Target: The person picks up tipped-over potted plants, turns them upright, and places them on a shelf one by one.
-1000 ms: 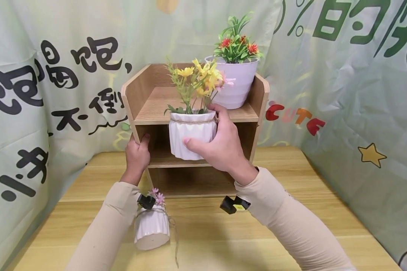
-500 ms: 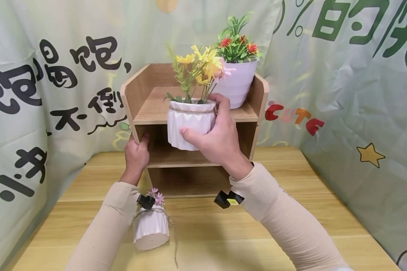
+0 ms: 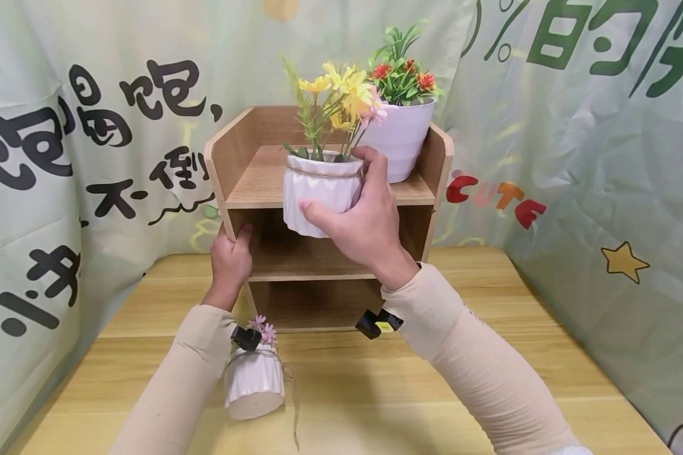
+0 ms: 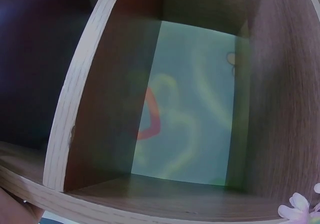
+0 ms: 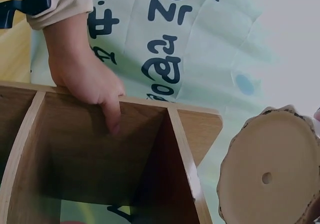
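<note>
- Closest to the camera, a small white pot [image 3: 254, 388] with pink flowers stands on the table [image 3: 375, 404], just beside the left sleeve, with a bit of twine trailing off it. Nobody's touching it.
- Both forearms are in beige sleeves, each with a black clip-looking thing near the wrist.
- A bit further in, the left hand [image 3: 230, 262] grips the left front edge of the wooden shelf [image 3: 236, 151], around the middle level. The thumb is curled around onto the inside face of the side panel, which the right wrist view [image 5: 92, 92] shows pretty clearly too.
- The right hand [image 3: 364, 221] is wrapped around a ribbed white pot [image 3: 319, 189] with yellow flowers, thumb across the front and fingers up around the right side by the rim.
- That pot is up in the air and upright, in front of the shelf's top board, with its bottom hanging lower than the board's front edge. It isn't resting on anything. The right wrist view shows its tan underside [image 5: 272, 176] with a drain hole.
- The two hands are well apart, one on the shelf and one on the pot.
- Further back, a bigger white pot [image 3: 397, 142] with red flowers sits on the top board, right side, behind the yellow flowers.
- Behind everything hangs a green curtain [image 3: 575, 158] with big printed characters, a star, and "CUTE" in coloured letters.
</note>
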A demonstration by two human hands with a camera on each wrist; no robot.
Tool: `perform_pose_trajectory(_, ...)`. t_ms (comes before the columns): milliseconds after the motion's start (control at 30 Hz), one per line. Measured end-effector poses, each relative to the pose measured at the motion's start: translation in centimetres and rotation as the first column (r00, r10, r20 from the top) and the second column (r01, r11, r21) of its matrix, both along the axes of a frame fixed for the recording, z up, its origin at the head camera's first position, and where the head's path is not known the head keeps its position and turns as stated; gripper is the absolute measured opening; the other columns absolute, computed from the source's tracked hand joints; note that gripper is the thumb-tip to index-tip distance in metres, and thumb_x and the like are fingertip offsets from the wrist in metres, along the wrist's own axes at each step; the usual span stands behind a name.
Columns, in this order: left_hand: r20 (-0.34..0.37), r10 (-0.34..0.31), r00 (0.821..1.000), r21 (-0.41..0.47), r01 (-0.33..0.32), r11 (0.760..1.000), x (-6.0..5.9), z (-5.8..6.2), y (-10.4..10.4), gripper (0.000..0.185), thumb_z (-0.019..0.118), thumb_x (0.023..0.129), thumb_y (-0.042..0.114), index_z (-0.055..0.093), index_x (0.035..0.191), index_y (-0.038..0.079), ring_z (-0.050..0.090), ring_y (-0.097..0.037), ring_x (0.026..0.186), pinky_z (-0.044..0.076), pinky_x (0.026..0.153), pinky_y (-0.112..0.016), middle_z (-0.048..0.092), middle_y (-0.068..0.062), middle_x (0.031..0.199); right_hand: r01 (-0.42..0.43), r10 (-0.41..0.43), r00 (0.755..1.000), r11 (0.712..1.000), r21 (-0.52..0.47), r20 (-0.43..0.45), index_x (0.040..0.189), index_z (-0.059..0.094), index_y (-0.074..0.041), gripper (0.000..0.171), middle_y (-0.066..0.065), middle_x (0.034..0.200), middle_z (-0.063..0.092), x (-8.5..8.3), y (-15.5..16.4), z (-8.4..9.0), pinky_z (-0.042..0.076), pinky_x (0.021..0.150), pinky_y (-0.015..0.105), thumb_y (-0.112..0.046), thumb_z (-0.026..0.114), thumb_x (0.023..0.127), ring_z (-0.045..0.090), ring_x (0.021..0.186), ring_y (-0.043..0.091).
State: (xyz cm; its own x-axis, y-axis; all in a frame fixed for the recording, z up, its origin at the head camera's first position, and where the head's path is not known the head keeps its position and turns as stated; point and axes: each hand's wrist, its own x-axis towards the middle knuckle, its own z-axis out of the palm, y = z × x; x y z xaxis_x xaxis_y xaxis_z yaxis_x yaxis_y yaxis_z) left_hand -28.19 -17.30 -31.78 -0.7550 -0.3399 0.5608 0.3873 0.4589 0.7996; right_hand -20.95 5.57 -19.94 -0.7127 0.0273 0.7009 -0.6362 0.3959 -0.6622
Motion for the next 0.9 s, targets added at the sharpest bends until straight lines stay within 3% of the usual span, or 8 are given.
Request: perform_pose_trajectory(900,-0.009,0.002,1.0,0.003,-0.002,1.0,-0.1,-0.1,-0.1,0.033,0.056,0.097,0.02,0.057,0.117,-0.007,0.056,-0.041,0.111,0.04,0.097,-0.052,0.061,-0.03,0.117,0.162,-0.161,0.987,0.987,0.022,-0.012,0.132,0.038,-0.015,0.086,0.006,0.116,0.055,-2.7,-1.0,0.4,0.044,0.074,0.035,-0.044,0.082,0.064,0.055,0.095,0.019)
